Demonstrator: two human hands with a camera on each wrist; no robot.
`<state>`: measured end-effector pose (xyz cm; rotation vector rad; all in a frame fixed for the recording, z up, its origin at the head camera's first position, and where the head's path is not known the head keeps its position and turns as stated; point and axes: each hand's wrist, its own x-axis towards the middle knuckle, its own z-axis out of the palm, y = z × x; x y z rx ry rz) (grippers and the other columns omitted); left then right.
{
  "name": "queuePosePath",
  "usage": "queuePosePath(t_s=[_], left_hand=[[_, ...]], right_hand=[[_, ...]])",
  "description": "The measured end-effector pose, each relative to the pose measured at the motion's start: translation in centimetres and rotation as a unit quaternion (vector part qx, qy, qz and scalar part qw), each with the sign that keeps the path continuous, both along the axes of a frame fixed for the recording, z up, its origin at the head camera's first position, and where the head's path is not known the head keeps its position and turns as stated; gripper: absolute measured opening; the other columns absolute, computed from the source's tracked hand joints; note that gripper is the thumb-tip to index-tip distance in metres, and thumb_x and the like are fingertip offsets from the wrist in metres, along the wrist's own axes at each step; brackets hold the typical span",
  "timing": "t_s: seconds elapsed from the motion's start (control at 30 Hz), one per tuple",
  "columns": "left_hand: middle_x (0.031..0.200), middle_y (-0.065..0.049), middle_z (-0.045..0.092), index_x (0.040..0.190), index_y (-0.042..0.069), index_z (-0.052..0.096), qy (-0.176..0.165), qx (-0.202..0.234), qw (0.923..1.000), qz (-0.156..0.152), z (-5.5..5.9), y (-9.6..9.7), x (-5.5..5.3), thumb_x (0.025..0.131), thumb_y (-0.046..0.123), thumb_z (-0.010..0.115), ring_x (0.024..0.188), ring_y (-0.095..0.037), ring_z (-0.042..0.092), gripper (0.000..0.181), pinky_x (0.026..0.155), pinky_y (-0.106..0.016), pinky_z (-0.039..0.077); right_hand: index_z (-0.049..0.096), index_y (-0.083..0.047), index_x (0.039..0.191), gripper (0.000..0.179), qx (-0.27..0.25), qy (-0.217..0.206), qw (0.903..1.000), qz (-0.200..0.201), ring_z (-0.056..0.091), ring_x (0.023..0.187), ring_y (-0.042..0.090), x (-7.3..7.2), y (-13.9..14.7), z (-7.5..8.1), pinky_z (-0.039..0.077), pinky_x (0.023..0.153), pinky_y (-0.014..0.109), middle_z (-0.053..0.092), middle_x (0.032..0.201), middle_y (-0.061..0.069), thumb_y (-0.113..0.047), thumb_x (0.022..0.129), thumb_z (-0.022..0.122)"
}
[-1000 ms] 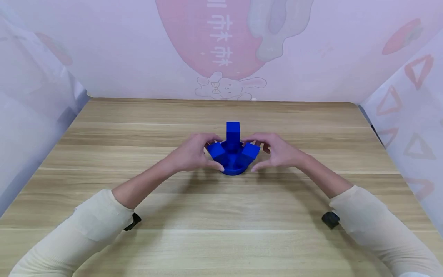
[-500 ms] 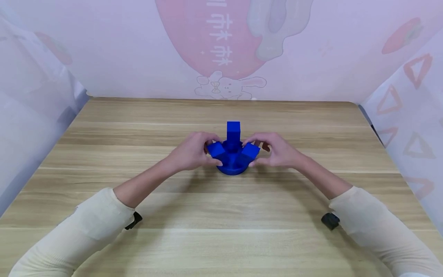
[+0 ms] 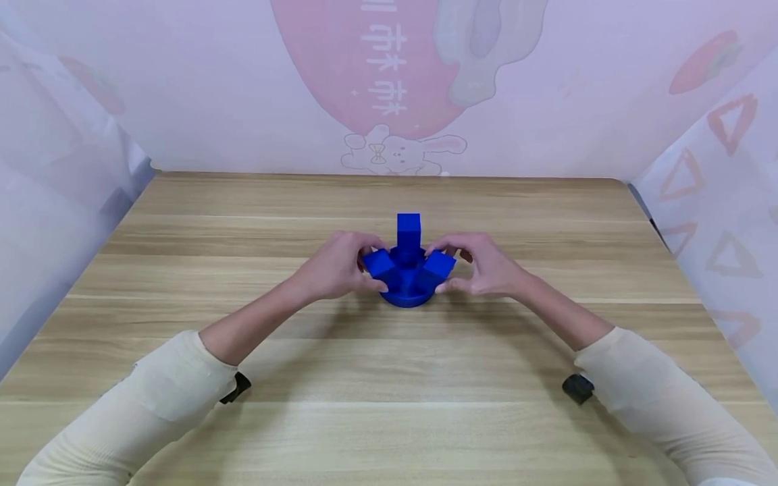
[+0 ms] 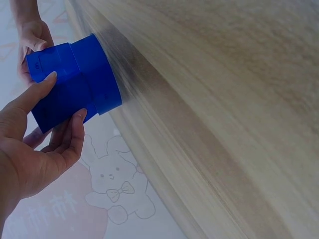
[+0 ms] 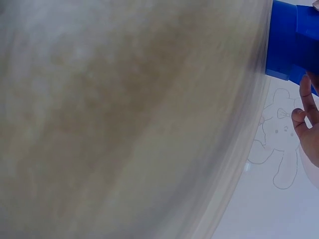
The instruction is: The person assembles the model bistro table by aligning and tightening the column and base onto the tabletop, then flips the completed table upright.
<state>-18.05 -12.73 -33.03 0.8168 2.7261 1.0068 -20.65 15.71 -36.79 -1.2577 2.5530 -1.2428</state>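
A blue plastic piece (image 3: 407,287) stands on the wooden table, with a round base and three square-ended arms, one at the back and two splayed toward the front sides. My left hand (image 3: 340,266) grips the front left arm, thumb on the near side and fingers behind. On the other side my right hand (image 3: 489,266) holds the front right arm the same way. The left wrist view shows the thumb and fingertips against the blue piece (image 4: 67,92), its base right at the tabletop. In the right wrist view only part of the right hand (image 5: 311,117) shows.
The wooden table (image 3: 389,405) runs back to a pale printed wall sheet (image 3: 243,88), with more sheets at both sides. A dark strap end (image 3: 236,388) hangs under the left sleeve and a black device (image 3: 578,389) under the right one.
Both thumbs have moved up and in from the base's front edge onto the sides of the two front arms. The blue piece stays in place.
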Motion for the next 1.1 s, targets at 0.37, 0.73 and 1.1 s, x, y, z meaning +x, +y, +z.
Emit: queuePosePath(t_s=[0.37, 0.73, 1.1], left_hand=[[0.083, -0.007, 0.069, 0.116, -0.001, 0.073, -0.011, -0.022, 0.9997, 0.004, 0.2, 0.0, 0.0, 0.073, 0.016, 0.096, 0.074, -0.019, 0.061, 0.051, 0.068, -0.030, 0.052], [0.128, -0.019, 0.069, 0.139, -0.007, 0.059, -0.036, -0.048, 0.9981, -0.010, -1.1, -0.2, -0.6, 0.071, 0.020, 0.098, 0.108, -0.030, 0.067, 0.083, 0.097, -0.044, 0.054], [0.116, -0.017, 0.071, 0.139, -0.002, 0.063, -0.019, -0.056, 0.9981, -0.015, -2.5, -0.1, -1.6, 0.066, 0.023, 0.101, 0.109, -0.031, 0.065, 0.086, 0.100, -0.046, 0.052]], right_hand=[[0.071, -0.002, 0.119, 0.051, -0.001, -0.018, 0.9998, 0.013, 0.060, 0.081, 0.026, 0.0, 0.1, 0.1, 0.042, 0.057, 0.035, 0.074, 0.120, 0.010, -0.012, 0.074, 0.094], [0.059, 0.010, 0.137, 0.083, 0.073, -0.024, 0.9970, 0.004, 0.065, 0.095, 0.030, -0.9, 0.2, 0.1, 0.055, 0.080, 0.047, 0.070, 0.117, 0.018, -0.015, 0.069, 0.098], [0.060, 0.011, 0.136, 0.085, 0.127, -0.001, 0.9919, -0.006, 0.066, 0.099, 0.029, -1.5, -0.7, -0.2, 0.056, 0.090, 0.046, 0.070, 0.112, 0.017, -0.023, 0.068, 0.099]])
